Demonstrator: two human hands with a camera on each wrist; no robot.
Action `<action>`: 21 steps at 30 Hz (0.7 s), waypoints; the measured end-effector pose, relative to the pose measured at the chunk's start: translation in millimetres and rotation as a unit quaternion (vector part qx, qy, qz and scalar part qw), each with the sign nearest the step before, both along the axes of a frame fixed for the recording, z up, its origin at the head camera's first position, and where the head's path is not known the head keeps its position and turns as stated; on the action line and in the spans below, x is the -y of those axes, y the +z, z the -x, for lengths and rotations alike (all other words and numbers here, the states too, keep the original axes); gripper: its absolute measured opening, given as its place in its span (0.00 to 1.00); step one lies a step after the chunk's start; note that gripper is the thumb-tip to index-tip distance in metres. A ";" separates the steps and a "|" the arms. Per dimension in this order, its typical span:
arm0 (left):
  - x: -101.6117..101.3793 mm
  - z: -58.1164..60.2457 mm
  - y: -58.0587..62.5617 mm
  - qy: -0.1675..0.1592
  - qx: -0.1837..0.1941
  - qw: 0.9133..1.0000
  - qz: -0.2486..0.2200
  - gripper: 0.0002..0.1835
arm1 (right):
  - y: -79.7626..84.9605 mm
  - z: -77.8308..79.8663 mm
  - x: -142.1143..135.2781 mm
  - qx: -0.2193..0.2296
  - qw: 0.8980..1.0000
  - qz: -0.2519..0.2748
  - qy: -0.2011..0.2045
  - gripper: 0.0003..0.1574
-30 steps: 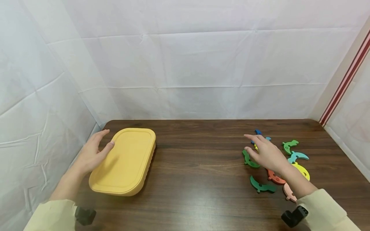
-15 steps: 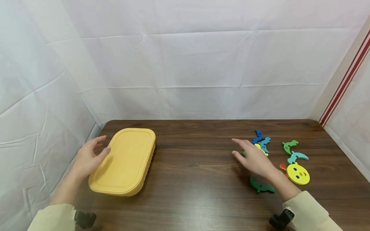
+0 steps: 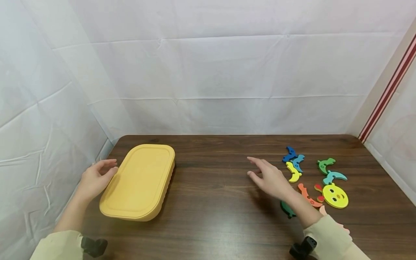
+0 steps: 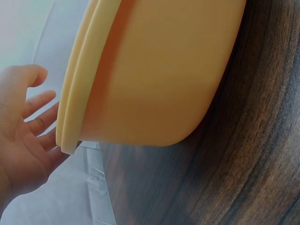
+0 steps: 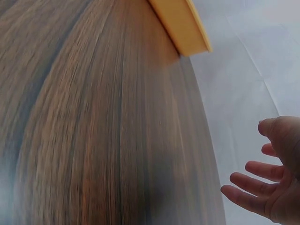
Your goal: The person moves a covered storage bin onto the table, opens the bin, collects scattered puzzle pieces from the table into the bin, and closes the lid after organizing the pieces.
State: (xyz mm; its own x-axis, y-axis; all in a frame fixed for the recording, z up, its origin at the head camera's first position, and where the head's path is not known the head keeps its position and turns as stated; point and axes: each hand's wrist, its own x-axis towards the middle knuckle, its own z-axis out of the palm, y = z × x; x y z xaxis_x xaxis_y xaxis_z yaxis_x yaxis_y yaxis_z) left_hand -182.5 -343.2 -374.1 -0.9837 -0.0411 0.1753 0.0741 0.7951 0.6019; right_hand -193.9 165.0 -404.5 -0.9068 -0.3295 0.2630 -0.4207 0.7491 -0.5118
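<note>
A yellow lidded box [image 3: 140,180] sits on the left of the dark wooden table. My left hand [image 3: 95,180] hovers beside its left edge, thumb and fingers spread and holding nothing. In the left wrist view the fingers show just behind the rim of the lid [image 4: 77,89]. Over the middle right of the table, my right hand [image 3: 270,179] is in the air with relaxed fingers and nothing in it. Several curved coloured pieces lie to its right, among them a yellow smiling face piece [image 3: 335,196], a yellow crescent [image 3: 293,172] and an orange one [image 3: 307,195].
Blue pieces [image 3: 290,154] lie near the back, with green [image 3: 325,165] and turquoise [image 3: 334,176] ones farther right. A dark green piece [image 3: 287,208] and a pink one are partly hidden by my right arm. White cloth [image 3: 208,72] hangs behind the table [image 3: 208,202].
My right hand has moved left, away from the coloured pieces, uncovering several of them. My left hand has shifted slightly left and toward me. The box stays in place.
</note>
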 end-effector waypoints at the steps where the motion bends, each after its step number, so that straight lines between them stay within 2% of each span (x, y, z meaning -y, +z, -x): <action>1: 0.4 0.1 -0.2 0.002 0.004 1.000 0.002 0.24 | -0.2 0.0 2.3 0.003 1.000 0.003 0.002 0.33; 5: 1.3 0.0 -0.7 0.007 0.022 1.000 0.004 0.24 | -1.0 -0.7 12.9 0.014 1.000 0.014 0.007 0.33; 10: 2.8 0.7 -5.5 -0.003 0.039 0.999 -0.006 0.25 | -3.6 -3.3 27.9 0.016 1.000 0.012 0.016 0.33; 16: 2.1 2.7 -8.6 -0.019 0.089 0.996 -0.012 0.29 | -5.0 -5.9 42.8 0.021 0.999 0.014 0.026 0.33; 21: 1.9 2.4 -9.9 -0.023 0.114 0.993 -0.026 0.30 | -6.2 -7.6 52.6 0.027 0.998 0.039 0.029 0.32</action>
State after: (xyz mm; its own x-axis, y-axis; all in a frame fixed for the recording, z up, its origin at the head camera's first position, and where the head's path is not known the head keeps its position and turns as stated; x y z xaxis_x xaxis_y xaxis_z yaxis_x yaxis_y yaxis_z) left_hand -185.0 -345.1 -384.0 -0.9986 0.0022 -0.0525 -0.0324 0.7613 0.6475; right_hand -186.3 112.3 -410.7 -0.8999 -0.3634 0.2411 -0.4332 0.6812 -0.5902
